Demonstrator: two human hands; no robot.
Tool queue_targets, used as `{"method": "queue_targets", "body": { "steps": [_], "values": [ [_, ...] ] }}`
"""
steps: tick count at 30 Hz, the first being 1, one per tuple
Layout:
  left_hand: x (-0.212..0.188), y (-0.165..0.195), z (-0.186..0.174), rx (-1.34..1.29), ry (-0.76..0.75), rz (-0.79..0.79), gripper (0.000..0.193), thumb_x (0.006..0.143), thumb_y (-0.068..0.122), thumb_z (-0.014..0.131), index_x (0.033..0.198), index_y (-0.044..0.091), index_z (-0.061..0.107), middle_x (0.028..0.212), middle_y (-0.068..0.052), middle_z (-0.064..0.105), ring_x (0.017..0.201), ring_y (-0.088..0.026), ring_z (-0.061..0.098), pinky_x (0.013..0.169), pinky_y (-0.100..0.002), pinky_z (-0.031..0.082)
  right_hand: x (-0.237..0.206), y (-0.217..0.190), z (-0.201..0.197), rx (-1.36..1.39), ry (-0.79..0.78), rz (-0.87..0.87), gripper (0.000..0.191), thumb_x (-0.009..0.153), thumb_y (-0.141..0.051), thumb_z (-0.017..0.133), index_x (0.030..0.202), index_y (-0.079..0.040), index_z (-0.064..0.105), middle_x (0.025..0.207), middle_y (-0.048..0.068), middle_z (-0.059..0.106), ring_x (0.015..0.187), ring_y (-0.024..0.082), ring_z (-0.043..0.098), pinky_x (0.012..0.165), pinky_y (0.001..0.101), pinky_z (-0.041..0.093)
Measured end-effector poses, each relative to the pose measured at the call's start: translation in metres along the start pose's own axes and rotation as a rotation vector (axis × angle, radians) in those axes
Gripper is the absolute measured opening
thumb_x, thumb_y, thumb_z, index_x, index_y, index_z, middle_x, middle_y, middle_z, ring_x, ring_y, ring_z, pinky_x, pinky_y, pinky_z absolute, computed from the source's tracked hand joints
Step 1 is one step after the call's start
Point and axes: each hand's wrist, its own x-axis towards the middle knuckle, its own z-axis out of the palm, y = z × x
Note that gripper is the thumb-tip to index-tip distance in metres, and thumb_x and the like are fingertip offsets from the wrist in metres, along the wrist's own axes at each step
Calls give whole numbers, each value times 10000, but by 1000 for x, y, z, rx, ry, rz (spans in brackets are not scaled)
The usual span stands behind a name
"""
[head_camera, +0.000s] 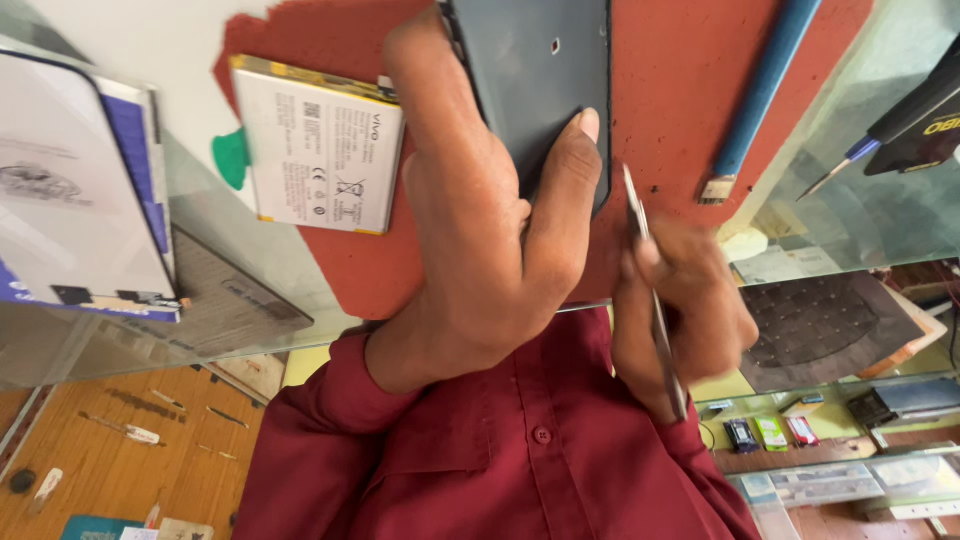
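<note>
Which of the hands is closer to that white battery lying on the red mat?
The left hand. It grips the dark phone right beside the battery, nearly touching its edge. The right hand holds tweezers on the phone's far side.

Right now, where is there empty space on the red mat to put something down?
Bare red mat lies between the dark phone and the blue tool. A smaller strip lies below the white battery, beside the left hand. Around the right hand with its metal tweezers it is crowded.
</note>
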Motion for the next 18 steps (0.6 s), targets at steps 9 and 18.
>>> {"method": "queue_targets", "body": {
  "steps": [9,18],
  "values": [
    [-5,2,1,27,2,-38,473,1129,-21,558,1467,27,230,1266,-154,516,1038,-235,618,917,-313,509,-12,23,4,330,112,76,161,1088,-49,628,1137,-30,475,1068,248,707,823,213,732,770,301,619],
    [-5,3,2,63,9,-44,488,1133,-29,592,1458,7,230,1315,-186,509,1064,-240,600,957,-313,500,-17,29,4,294,78,82,184,1115,-71,625,1159,-11,457,1112,262,710,915,228,746,836,313,629]
  ]
}}
